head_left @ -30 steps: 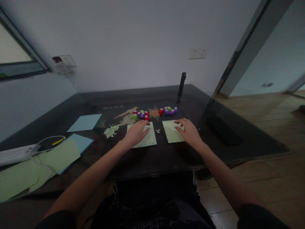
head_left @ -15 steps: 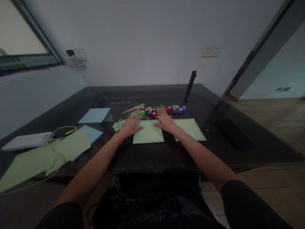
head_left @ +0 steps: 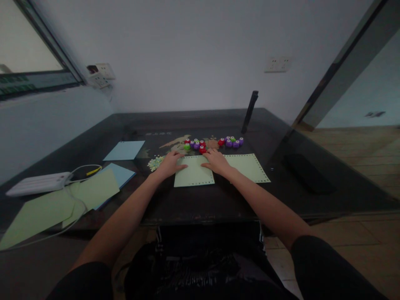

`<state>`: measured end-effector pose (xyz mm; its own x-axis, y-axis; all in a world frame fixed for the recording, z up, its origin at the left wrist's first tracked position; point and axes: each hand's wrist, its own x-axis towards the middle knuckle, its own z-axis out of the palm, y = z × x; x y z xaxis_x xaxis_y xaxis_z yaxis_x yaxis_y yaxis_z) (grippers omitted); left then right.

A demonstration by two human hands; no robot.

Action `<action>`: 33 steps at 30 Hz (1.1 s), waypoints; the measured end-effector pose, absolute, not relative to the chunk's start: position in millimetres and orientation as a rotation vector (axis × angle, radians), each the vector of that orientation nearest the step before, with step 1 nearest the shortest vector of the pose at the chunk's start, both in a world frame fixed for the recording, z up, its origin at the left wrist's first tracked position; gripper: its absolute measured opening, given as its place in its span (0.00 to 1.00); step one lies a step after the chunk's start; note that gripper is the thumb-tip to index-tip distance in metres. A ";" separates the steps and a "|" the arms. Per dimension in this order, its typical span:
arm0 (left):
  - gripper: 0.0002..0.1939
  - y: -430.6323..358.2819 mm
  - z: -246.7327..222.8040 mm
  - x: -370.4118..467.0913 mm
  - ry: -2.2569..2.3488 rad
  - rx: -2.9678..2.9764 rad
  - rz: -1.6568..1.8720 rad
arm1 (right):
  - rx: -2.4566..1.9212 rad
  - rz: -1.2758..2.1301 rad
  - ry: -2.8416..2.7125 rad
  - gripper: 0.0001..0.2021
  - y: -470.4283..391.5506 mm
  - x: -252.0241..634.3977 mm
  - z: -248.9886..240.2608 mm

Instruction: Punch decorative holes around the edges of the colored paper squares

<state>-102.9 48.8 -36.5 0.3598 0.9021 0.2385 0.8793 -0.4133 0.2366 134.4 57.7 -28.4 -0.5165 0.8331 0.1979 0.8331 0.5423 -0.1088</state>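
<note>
A pale green sheet of paper (head_left: 196, 173), with small marks or holes along its edges, lies flat on the dark table. My left hand (head_left: 169, 163) rests at its left edge, fingers stretched out and thumb over the paper. My right hand (head_left: 216, 161) lies at the right edge, fingers extended and thumb on the sheet. Partly behind that hand is a second pale green sheet (head_left: 246, 167) with similar edges. Beyond the hands sit several small red, green and purple beads with eye-like tops, in a left cluster (head_left: 196, 145) and a right cluster (head_left: 231, 142).
Small pale pieces (head_left: 155, 163) lie left of my left hand. Blue paper (head_left: 125, 150), more green sheets (head_left: 96, 189), a white power bank (head_left: 40, 184) and its cable occupy the left. A black upright stick (head_left: 250, 111) stands behind; a dark flat object (head_left: 308, 173) lies right.
My right hand has shifted very slightly, and the second sheet shows a little more beside it. The view has tilted a touch; both hands stay at the first sheet's edges.
</note>
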 end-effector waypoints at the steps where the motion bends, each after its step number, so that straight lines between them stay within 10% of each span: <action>1: 0.25 48.5 -36.4 -102.7 1.670 2.528 0.518 | -1.398 0.003 -2.541 0.27 57.6 134.7 -28.7; 33: 0.24 52.1 -25.7 -107.9 1.738 2.116 1.068 | -1.128 1.243 -1.590 0.05 62.7 146.6 -21.2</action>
<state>-107.9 52.1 -25.7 0.0466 0.9157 0.3990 0.7697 -0.2875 0.5699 146.6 62.7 -21.2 -0.2766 0.9586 0.0678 0.1659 0.1172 -0.9792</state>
